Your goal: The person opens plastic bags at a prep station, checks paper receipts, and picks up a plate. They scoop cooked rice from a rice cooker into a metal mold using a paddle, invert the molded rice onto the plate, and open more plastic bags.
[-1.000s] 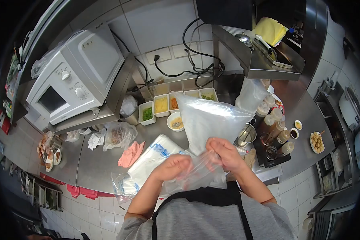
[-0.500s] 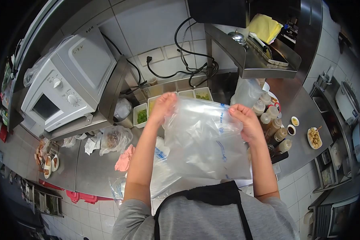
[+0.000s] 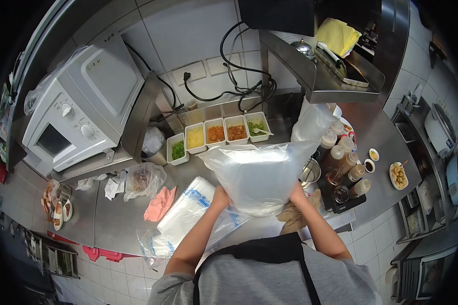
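Plastic bag (image 3: 259, 178) at frame centre: translucent, whitish, glossy, puffed out, wide across the top, creased toward the bottom. Left hand (image 3: 221, 197) and right hand (image 3: 296, 192) grasp its lower sides; fingers mostly hidden.

Bare forearms (image 3: 201, 229) are slanting inward across the near edge of the grey steel counter (image 3: 117, 226); left hand (image 3: 221, 199) and right hand (image 3: 297, 192) are standing apart, fingertips hidden.
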`<state>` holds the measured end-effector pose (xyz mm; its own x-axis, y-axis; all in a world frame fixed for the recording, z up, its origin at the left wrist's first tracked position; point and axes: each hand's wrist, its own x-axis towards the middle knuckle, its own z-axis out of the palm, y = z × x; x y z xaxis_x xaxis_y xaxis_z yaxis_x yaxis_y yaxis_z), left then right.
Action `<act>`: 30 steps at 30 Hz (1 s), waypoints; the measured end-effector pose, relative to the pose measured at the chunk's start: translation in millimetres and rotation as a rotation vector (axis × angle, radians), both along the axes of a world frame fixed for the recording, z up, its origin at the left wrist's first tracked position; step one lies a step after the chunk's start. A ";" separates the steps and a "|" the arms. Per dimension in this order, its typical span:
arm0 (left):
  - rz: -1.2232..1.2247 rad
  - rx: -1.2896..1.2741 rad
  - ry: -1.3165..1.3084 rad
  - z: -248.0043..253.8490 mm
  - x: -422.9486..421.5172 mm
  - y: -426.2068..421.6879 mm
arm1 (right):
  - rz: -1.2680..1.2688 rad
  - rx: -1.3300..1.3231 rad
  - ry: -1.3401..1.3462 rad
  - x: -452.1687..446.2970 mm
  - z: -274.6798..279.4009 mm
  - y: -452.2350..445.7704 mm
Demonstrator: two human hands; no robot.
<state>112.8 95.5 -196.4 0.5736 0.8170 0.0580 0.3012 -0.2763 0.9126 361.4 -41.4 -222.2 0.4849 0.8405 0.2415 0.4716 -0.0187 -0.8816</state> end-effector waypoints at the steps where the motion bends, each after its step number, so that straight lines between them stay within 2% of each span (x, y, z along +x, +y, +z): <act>1: 0.005 0.083 0.048 -3.6 4.5 7.0 | 0.041 -0.043 -0.029 6.0 10.7 2.6; 6: 0.021 0.441 0.213 -23.8 23.9 14.2 | -0.066 -0.247 -0.183 5.6 -15.1 18.4; 8: -0.105 0.340 0.352 -11.0 24.3 16.8 | -0.064 -0.194 -0.185 5.9 -23.7 8.6; 11: 0.005 0.274 0.343 -29.3 4.6 12.2 | -0.084 0.000 -0.064 -2.3 -2.5 -9.9; 12: 0.090 0.267 0.308 -38.7 -6.4 7.7 | -0.122 0.022 0.024 -15.5 30.2 -29.4; 14: 0.312 0.445 0.289 -7.7 -37.7 -33.4 | -0.140 -0.111 -0.224 -27.5 51.7 -66.4; 16: 0.446 0.576 0.356 2.1 -64.5 -61.6 | -0.202 -0.168 -0.600 -32.5 28.1 -99.2; 18: 0.499 0.634 0.511 -2.2 -93.1 -78.1 | -0.193 -0.199 -0.628 -43.5 24.5 -113.9; 19: 0.423 0.611 0.450 -1.6 -102.7 -80.2 | -0.187 -0.215 -0.645 -45.8 27.5 -118.6; 22: 0.248 0.559 0.263 15.1 -117.0 -80.7 | -0.091 -0.049 -0.502 -56.0 59.6 -104.8; 24: 0.087 0.464 0.150 45.5 -114.7 -81.7 | 0.166 0.039 -0.104 -70.6 75.4 -90.5; 25: 0.005 0.415 0.090 65.9 -111.4 -83.7 | 0.256 0.153 -0.202 -81.1 90.7 -82.0; 28: -0.138 0.555 0.030 127.5 -98.6 -95.7 | 0.412 0.365 -0.433 -122.2 157.0 -57.4; 30: -0.162 0.605 0.000 148.9 -97.2 -101.1 | 0.474 0.409 -0.552 -134.3 160.9 -37.5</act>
